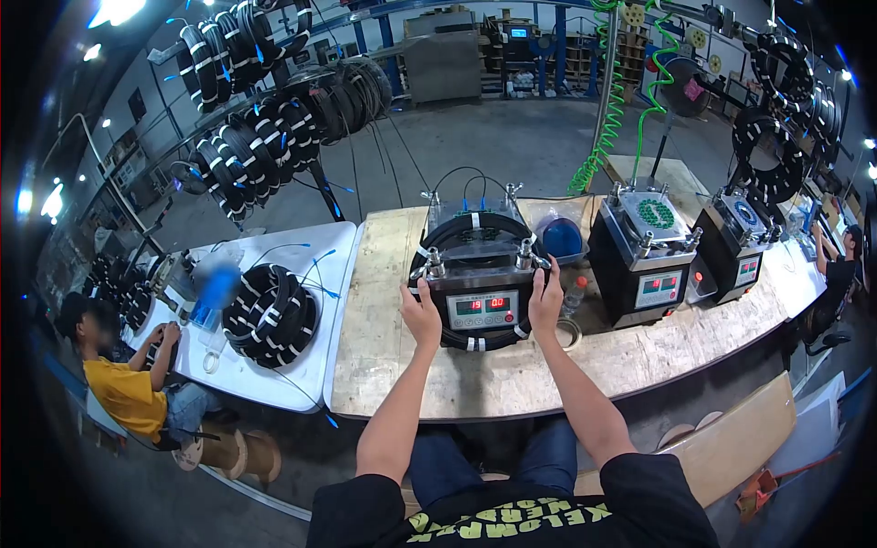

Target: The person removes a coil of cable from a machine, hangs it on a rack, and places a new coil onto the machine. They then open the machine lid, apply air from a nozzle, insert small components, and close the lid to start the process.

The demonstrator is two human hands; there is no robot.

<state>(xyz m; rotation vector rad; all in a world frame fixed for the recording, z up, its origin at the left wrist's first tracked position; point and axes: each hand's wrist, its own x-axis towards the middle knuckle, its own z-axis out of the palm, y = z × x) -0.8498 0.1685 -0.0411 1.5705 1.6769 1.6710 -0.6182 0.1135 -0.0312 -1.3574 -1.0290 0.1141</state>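
A coil of black cable (498, 342), bound with white tape, hangs around a black and metal machine (481, 321) on the wooden table. The machine's front panel has a lit red display. My left hand (421, 315) grips the coil at its left side, and my right hand (546, 301) grips it at the right, thumbs toward the machine. Part of each hand's fingers is hidden behind the coil. Blue-tipped leads rise behind the machine. Beside my right hand stand a small clear bottle (575, 294) and a tape roll (568, 334).
Two similar machines (644, 265) (736, 239) stand to the right. A container with a blue round item (561, 237) sits behind the bottle. More coils (271, 315) lie on the white table (274, 388) at left; others hang on racks. Co-workers sit at left and far right.
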